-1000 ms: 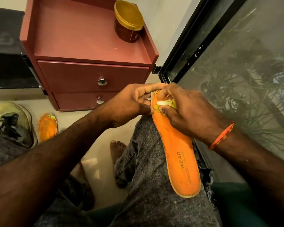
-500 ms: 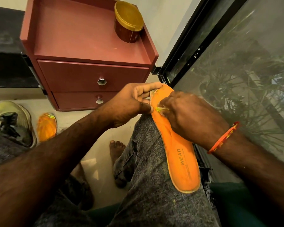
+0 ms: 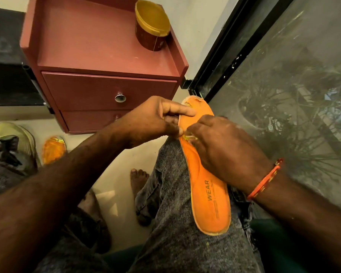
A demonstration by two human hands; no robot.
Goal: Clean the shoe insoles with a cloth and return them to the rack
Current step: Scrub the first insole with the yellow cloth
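Pale floor (image 3: 114, 160), red drawer unit (image 3: 106, 91) ahead, window rt. Orange insole (image 3: 209, 186) on rt thigh, long axis running away from person, toe end far. Left hand (image 3: 152, 121) fingers pinch its edge; right hand (image 3: 222, 152) presses yellow cloth (image 3: 188, 137) onto it.

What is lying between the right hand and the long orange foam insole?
In the head view, a small yellowish cloth shows under the right hand, against the orange insole.

The person is wearing grey mottled jeans (image 3: 177, 233). An orange thread band (image 3: 264, 181) is circling the right wrist. Arms and feet are showing bare.
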